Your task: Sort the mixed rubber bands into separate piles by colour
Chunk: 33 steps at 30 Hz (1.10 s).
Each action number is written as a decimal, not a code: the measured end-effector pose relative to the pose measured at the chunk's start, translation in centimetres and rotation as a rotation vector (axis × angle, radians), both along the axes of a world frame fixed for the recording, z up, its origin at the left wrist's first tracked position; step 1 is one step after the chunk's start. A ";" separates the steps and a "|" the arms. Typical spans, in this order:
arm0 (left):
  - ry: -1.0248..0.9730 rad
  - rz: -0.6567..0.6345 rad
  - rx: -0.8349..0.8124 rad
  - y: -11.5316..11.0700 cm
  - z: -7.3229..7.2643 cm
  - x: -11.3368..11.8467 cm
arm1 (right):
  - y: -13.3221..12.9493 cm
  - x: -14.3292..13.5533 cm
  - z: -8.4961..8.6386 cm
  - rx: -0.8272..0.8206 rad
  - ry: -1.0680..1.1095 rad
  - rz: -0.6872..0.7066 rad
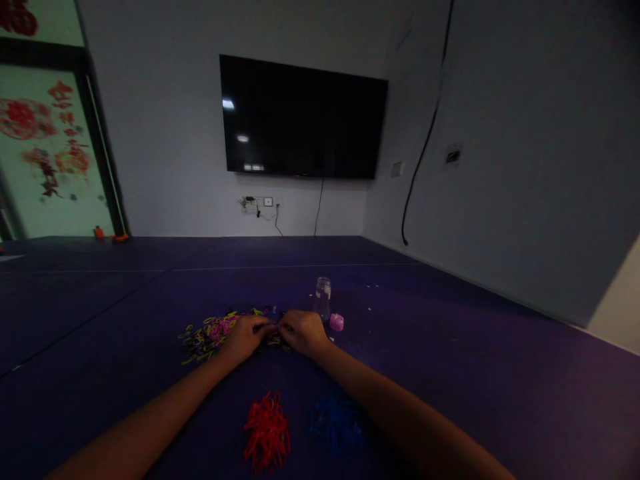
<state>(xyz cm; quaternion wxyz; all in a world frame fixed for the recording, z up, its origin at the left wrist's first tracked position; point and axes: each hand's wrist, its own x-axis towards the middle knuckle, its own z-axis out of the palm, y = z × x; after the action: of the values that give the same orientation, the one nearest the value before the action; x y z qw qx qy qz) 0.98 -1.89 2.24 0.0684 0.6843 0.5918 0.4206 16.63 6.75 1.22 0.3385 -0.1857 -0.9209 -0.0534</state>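
Note:
Fingertips of my left hand (244, 341) and my right hand (305, 331) nearly meet over a loose pile of mixed rubber bands (215, 331) in pink, yellow and dark colours. Both hands are closed in a pinch. A thin purplish rubber band (273, 324) appears to run between them, small and blurred. Part of the pile is hidden behind the hands. Just beyond my right hand stands a clear bottle (323, 298), upright and uncapped, with a pink cap (337, 323) beside it. Closer to me lie a heap of red bands (267, 433) and a heap of blue bands (336, 423).
A purple-blue surface (450, 387) stretches to the walls, with a few tiny white bits (369, 309) right of the bottle. A television (305, 120) hangs on the far wall. A black cable (425, 143) dangles on the right; small orange objects (99, 232) sit by the door.

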 end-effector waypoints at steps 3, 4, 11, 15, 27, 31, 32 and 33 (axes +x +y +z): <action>-0.060 0.007 -0.012 0.2 -0.1 -0.1 | -0.2 0.1 0.0 0.000 0.047 0.027; -0.082 0.013 -0.015 0.3 -0.2 -0.2 | -0.3 0.1 0.0 0.005 0.058 0.045; -0.216 -0.015 -0.069 0.6 -0.6 -0.5 | -0.2 0.0 -0.2 0.074 0.012 0.173; -0.226 -0.061 -0.111 0.7 -0.8 -0.5 | 0.1 -0.2 -0.5 0.106 -0.032 0.143; -0.378 -0.133 -0.187 0.3 -0.3 0.1 | 0.5 -0.2 -0.8 0.254 -0.074 0.114; -0.390 -0.108 -0.159 0.1 0.0 0.0 | 0.1 -0.3 -0.8 0.329 -0.095 0.103; -0.398 -0.102 -0.156 0.1 0.0 0.0 | -0.1 -0.3 -0.8 0.348 -0.103 0.096; -0.404 -0.096 -0.153 0.1 0.0 0.0 | -0.2 -0.4 -0.8 0.364 -0.111 0.089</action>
<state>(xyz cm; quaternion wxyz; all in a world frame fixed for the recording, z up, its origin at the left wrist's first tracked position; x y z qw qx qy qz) 0.96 -1.74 2.24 0.2573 0.6063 0.5631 0.4991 16.27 6.54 0.39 0.3173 -0.0774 -0.9206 -0.2140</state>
